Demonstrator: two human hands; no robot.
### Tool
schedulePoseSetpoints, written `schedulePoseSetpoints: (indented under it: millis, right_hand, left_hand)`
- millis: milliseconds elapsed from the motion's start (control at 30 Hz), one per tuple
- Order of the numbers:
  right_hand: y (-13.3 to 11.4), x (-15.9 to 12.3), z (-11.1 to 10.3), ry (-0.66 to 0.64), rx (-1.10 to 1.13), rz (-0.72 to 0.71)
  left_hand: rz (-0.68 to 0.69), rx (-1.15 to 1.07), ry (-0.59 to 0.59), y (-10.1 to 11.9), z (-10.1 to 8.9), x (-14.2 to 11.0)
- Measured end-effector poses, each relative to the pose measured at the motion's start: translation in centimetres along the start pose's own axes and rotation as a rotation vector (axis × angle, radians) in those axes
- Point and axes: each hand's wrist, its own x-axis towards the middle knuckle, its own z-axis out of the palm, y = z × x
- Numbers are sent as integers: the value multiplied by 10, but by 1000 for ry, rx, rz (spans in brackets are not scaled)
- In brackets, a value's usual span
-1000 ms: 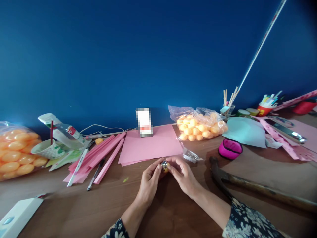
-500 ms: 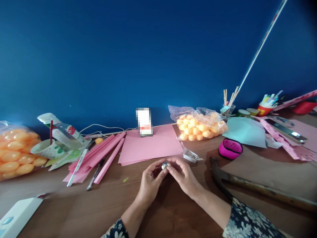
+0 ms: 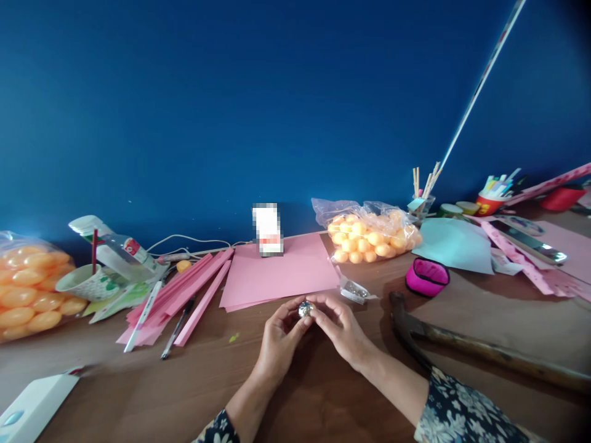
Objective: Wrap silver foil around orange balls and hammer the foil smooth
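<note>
A small shiny silver ball is held between the fingertips of both hands, low in the middle of the head view. My left hand pinches it from the left, thumb below and fingers curled behind. From the other side my right hand grips it with thumb and fingers. Part of the ball is covered by the fingertips. Just beyond the hands lie sheets of pink paper, and a small clear packet rests near the right fingers.
A hammer and a magenta band lie to the right. Bags of orange balls stand at the back and far left. Pink paper strips, pens, a paper cup and a plastic bottle are on the left. A blue wall rises behind.
The view has shifted slightly, so the surroundings on the right appear a little further left. Both hands keep hold of the silver ball, which seems turned a little.
</note>
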Motion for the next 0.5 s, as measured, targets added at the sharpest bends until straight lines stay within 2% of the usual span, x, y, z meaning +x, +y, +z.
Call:
schedulePoseSetpoints:
  millis: [167, 267, 400, 500]
  right_hand:
    - [-15, -5, -2, 63, -163, -77]
    - [-29, -17, -16, 120, -302, -148]
    - [-37, -42, -64, 180, -668, -264]
    - [-29, -61, -114, 198, -993, -238]
  left_hand:
    - [4, -21, 1, 1, 0, 2]
    - [-23, 10, 33, -2, -1, 1]
    - [-28, 36, 56, -3, -1, 1]
    - [-27, 48, 58, -1, 0, 0]
